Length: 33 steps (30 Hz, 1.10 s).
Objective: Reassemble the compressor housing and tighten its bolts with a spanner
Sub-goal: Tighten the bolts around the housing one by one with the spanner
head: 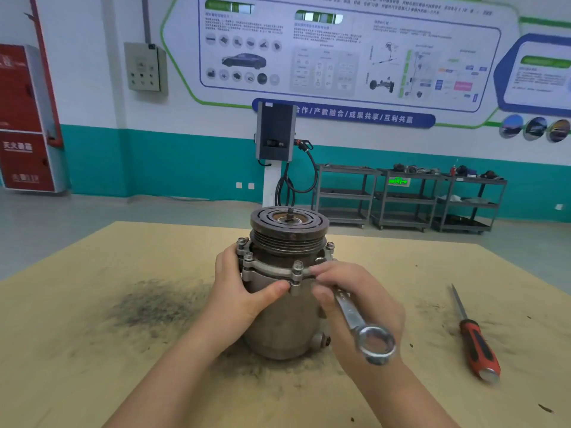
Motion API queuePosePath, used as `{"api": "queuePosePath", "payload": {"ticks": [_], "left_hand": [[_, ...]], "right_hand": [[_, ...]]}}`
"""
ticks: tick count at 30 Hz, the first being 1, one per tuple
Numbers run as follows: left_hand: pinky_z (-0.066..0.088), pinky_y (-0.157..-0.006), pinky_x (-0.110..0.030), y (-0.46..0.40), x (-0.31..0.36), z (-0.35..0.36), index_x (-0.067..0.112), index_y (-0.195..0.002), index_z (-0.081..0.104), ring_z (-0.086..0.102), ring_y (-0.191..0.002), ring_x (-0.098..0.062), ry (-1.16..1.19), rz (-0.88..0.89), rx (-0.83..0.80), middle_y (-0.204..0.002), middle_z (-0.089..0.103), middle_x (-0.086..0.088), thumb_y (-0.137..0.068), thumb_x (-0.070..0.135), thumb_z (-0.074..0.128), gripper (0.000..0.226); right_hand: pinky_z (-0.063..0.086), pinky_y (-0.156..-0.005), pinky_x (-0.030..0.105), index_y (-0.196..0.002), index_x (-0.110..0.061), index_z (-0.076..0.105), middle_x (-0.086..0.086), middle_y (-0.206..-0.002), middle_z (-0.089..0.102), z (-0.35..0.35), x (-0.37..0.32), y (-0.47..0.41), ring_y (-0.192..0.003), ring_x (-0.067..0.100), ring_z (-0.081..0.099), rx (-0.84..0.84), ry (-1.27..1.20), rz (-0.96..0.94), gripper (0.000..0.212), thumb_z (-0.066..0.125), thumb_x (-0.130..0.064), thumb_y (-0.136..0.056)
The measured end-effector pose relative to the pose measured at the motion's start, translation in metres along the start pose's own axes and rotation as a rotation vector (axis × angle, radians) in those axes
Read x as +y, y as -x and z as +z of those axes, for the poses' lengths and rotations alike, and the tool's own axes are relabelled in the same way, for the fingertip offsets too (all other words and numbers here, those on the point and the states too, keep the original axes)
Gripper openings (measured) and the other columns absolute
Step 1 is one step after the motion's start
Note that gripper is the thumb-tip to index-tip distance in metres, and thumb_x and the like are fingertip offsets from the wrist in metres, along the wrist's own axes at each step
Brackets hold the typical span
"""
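Observation:
The compressor (284, 322) stands upright in the middle of the table, its grooved pulley (289, 230) on top. Several bolts (297, 268) ring the flange where the housing halves meet. My left hand (244, 291) grips the left side of the housing, thumb pressed under the front bolt. My right hand (349, 298) grips a silver spanner (355, 316). Its far end sits at the flange on the right, hidden by my fingers. The ring end (375, 342) points toward me.
A screwdriver with a red and black handle (477, 344) lies on the table (92, 350) to the right. Dark metal dust is smeared on the wood left of the compressor. Metal carts and a wall charger stand far behind.

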<state>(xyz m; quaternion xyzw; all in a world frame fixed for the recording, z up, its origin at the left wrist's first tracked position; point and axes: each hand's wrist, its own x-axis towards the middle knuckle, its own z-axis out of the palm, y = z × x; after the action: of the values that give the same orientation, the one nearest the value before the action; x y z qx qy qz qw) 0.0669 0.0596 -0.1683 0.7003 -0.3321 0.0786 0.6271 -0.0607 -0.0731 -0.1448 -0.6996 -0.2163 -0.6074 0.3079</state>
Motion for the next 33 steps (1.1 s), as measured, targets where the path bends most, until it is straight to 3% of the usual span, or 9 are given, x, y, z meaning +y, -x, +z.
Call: {"api": "queuePosePath", "payload": {"ticks": [2,4,8,14,20,23,28,30,33], "left_hand": [[0.034,-0.088,-0.005,0.0,0.0,0.001,0.054,-0.111,0.036,0.039,-0.107,0.031,-0.008,-0.009,0.008,-0.122,0.036,0.029,-0.05,0.066,0.075,0.073],[0.033,-0.086,-0.003,-0.001,0.001,0.0,0.057,-0.11,0.034,0.037,-0.106,0.033,-0.006,-0.018,0.005,-0.121,0.035,0.032,-0.047,0.07,0.07,0.074],[0.034,-0.088,-0.006,-0.001,0.0,-0.001,0.055,-0.112,0.035,0.038,-0.109,0.03,-0.007,-0.011,-0.008,-0.123,0.036,0.028,-0.048,0.071,0.071,0.075],[0.031,-0.087,-0.006,-0.002,0.001,-0.002,0.051,-0.121,0.031,0.033,-0.104,0.036,-0.026,-0.024,-0.006,-0.12,0.032,0.035,-0.047,0.074,0.069,0.087],[0.033,-0.08,0.0,-0.001,0.003,-0.001,0.06,-0.11,0.031,0.032,-0.103,0.038,-0.039,-0.015,-0.008,-0.12,0.032,0.034,-0.047,0.074,0.068,0.074],[0.034,-0.078,0.0,-0.001,0.003,-0.002,0.06,-0.111,0.03,0.031,-0.101,0.039,-0.04,-0.015,-0.014,-0.118,0.031,0.036,-0.047,0.075,0.068,0.076],[0.034,-0.08,0.0,-0.001,0.001,-0.001,0.064,-0.109,0.031,0.033,-0.104,0.037,-0.038,0.006,-0.005,-0.117,0.032,0.037,-0.047,0.075,0.068,0.073],[0.034,-0.082,0.0,-0.002,0.0,-0.002,0.069,-0.107,0.031,0.035,-0.106,0.034,-0.04,0.009,-0.002,-0.116,0.032,0.039,-0.048,0.075,0.071,0.071],[0.035,-0.084,-0.001,-0.002,-0.002,-0.002,0.068,-0.107,0.033,0.037,-0.108,0.031,-0.03,0.031,-0.003,-0.117,0.035,0.035,-0.054,0.072,0.082,0.073]], "right_hand": [[0.056,-0.077,0.036,-0.099,-0.02,0.063,-0.002,-0.101,0.067,0.0,-0.004,-0.002,-0.089,0.017,0.068,0.005,-0.02,-0.02,0.016,0.055,-0.034,-0.099],[0.057,-0.069,0.034,-0.105,-0.03,0.06,0.003,-0.097,0.067,0.0,-0.01,-0.008,-0.077,0.021,0.069,0.137,-0.158,0.065,0.011,0.049,-0.032,-0.102],[0.05,-0.061,0.027,-0.102,-0.019,0.043,0.005,-0.079,0.069,-0.007,-0.008,-0.021,-0.06,0.018,0.062,0.442,-0.406,0.409,0.007,0.037,-0.018,-0.103],[0.046,-0.051,0.024,-0.093,-0.013,0.042,0.006,-0.067,0.067,-0.015,0.005,-0.029,-0.051,0.016,0.056,0.494,-0.615,0.761,0.019,0.03,-0.006,-0.106],[0.047,-0.047,0.023,-0.088,-0.011,0.046,0.011,-0.068,0.066,-0.022,0.015,-0.035,-0.05,0.016,0.056,0.459,-0.847,0.988,0.022,0.033,-0.008,-0.104],[0.049,-0.052,0.024,-0.09,-0.011,0.045,0.011,-0.072,0.067,-0.016,0.013,-0.027,-0.053,0.017,0.058,0.46,-0.702,0.849,0.019,0.034,-0.013,-0.105],[0.053,-0.065,0.029,-0.095,-0.04,0.06,0.002,-0.089,0.069,0.002,-0.003,-0.005,-0.07,0.019,0.066,0.272,-0.178,0.247,0.015,0.048,-0.034,-0.102],[0.055,-0.073,0.032,-0.095,-0.031,0.064,-0.006,-0.096,0.067,0.006,-0.007,-0.001,-0.081,0.017,0.067,0.126,-0.048,0.128,0.015,0.052,-0.037,-0.1],[0.053,-0.079,0.031,-0.095,-0.014,0.062,-0.003,-0.098,0.065,0.006,-0.006,0.002,-0.088,0.016,0.065,-0.015,0.082,-0.063,0.014,0.056,-0.026,-0.098]]}}
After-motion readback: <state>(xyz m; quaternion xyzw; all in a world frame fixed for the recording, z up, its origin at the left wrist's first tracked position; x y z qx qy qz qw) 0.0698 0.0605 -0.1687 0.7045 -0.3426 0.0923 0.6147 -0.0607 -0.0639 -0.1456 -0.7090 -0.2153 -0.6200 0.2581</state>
